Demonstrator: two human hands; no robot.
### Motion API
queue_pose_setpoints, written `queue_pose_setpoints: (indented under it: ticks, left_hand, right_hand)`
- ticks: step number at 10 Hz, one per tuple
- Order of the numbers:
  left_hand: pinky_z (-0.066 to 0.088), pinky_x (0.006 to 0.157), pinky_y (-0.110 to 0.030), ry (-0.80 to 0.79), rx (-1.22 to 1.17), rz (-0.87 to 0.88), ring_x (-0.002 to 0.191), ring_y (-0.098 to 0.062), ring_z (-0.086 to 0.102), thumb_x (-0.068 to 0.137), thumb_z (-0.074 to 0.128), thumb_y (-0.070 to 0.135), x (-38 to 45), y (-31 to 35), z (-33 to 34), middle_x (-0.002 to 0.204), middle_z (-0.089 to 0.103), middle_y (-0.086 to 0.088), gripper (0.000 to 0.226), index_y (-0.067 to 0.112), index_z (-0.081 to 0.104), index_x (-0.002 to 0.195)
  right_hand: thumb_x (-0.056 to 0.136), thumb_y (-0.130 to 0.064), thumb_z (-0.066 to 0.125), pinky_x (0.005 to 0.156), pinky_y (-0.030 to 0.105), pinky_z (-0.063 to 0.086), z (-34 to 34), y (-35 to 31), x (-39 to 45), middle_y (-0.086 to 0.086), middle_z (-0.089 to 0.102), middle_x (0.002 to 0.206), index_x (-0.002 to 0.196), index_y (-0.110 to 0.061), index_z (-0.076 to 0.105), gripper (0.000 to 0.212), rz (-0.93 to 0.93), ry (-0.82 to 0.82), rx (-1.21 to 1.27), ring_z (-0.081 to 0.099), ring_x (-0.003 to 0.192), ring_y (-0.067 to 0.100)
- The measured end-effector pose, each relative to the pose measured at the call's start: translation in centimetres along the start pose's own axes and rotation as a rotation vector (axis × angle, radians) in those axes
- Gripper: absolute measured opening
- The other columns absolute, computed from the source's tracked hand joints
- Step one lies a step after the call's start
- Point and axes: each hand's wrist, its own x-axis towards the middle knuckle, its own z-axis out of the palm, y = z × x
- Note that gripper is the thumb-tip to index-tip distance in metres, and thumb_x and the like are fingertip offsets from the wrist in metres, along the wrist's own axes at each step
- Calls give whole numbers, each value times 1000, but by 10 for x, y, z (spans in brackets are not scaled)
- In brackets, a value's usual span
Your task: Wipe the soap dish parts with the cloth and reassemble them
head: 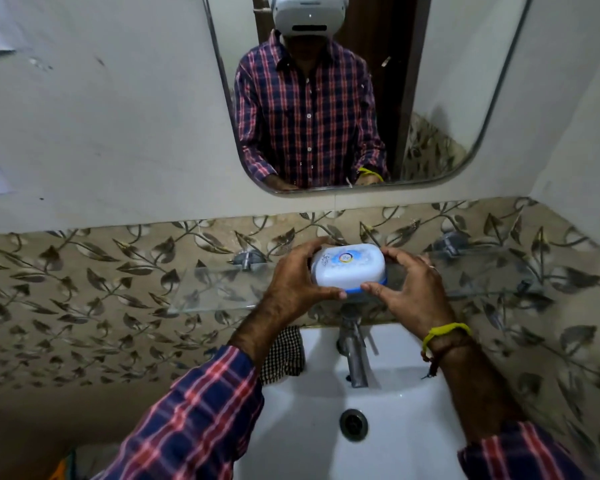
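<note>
The rounded white plastic soap dish with a blue base rim [347, 270] is held between both hands over the clear glass wall shelf [219, 289], its lid seated on the base. The left hand [297, 275] is curled round the dish's left end, thumb laid along the near edge and fingers wrapped over the far side; the right hand [406, 282] is curled round the right end in the same way, thumb tip pressed on the blue rim. Whether the dish is already resting on the glass or is held just above it cannot be told. Below the left wrist, the dark checked cloth [283, 355] is draped over the back edge of the white ceramic basin [406, 403], apart from both hands, just left of the steel tap [354, 355] that stands beneath the grip. Judged from the closed lid and the cloth laid aside, the reassembly appears done or nearly so, and the step in hand is taken to be the seating or setting down of the dish. The next move would call for the lid to be pressed evenly at both ends, the dish lowered flat onto the glass, and both grips released together.
</note>
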Motion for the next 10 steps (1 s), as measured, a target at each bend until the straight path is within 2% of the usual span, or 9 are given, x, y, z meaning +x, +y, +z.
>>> queue_pose_setpoints:
  ticks: [1, 2, 3, 4, 6, 7, 8, 9, 10]
  left_hand:
    - [55, 99, -41, 14, -33, -15, 118, -20, 62, 44, 98, 41, -5, -2, 1, 137, 60, -8, 114, 12, 50, 143]
    - [52, 96, -25, 71, 10, -22, 111, -15, 60, 50, 99, 31, -12, -4, 1, 129, 62, -3, 105, 13, 50, 142]
    - [39, 77, 3, 120, 20, -36, 98, -9, 62, 54, 97, 28, -16, -5, 1, 112, 68, 1, 87, 11, 60, 131]
    - [39, 74, 4, 126, 35, -57, 98, -8, 64, 56, 96, 28, -18, -6, 2, 113, 72, 0, 78, 14, 64, 125]
    - [34, 70, 6, 111, 58, -104, 101, -6, 61, 57, 96, 28, -20, -6, 5, 117, 73, -4, 85, 15, 59, 132]
    - [33, 72, -1, 120, 55, -99, 98, -6, 58, 60, 95, 27, -23, -6, 6, 117, 73, -5, 87, 14, 54, 136]
    - [36, 80, -12, 125, 25, -85, 107, -17, 64, 63, 94, 27, -23, -10, 8, 121, 71, -7, 92, 16, 48, 142]
    - [44, 90, -24, 153, 18, -72, 113, -24, 63, 63, 93, 30, -28, -12, 9, 120, 70, -8, 98, 19, 43, 146]
    - [48, 98, -39, 200, -17, -39, 119, -27, 59, 61, 92, 40, -27, -16, 9, 127, 66, -8, 105, 22, 38, 149]
  right_hand:
    - [65, -17, 89, 96, 32, 41, 2, 4, -2, 11, 68, 113, 121, -11, 65, 62, 23, 10, -25, 53, 114, 31]
    - [65, -17, 89, 99, 31, 38, 4, 12, -2, 9, 70, 112, 121, -12, 65, 61, 28, 16, -49, 54, 114, 32]
    - [66, -15, 88, 111, 51, 36, 7, 16, -3, 4, 71, 112, 122, -16, 63, 61, 54, 4, -32, 53, 117, 29]
    - [66, -13, 88, 110, 54, 36, 10, 17, -5, 1, 71, 114, 124, -18, 61, 65, 83, 9, -10, 55, 119, 25]
    - [62, -16, 89, 113, 55, 31, 15, 21, -5, -1, 73, 113, 124, -19, 61, 68, 108, 17, -7, 61, 115, 25]
    - [63, -14, 88, 117, 55, 23, 18, 18, -6, 4, 73, 114, 126, -15, 61, 68, 130, 35, -33, 61, 115, 28]
    - [67, -14, 84, 120, 51, 14, 22, 15, -6, 9, 71, 118, 129, -13, 59, 67, 141, 24, -83, 60, 117, 31]
    - [69, -12, 82, 120, 52, 17, 20, 6, -13, 12, 68, 122, 129, -11, 57, 65, 169, 43, -75, 57, 120, 34]
    - [71, -15, 80, 116, 54, 27, 27, -4, -22, 15, 63, 127, 129, -8, 57, 62, 149, 170, -108, 52, 124, 35]
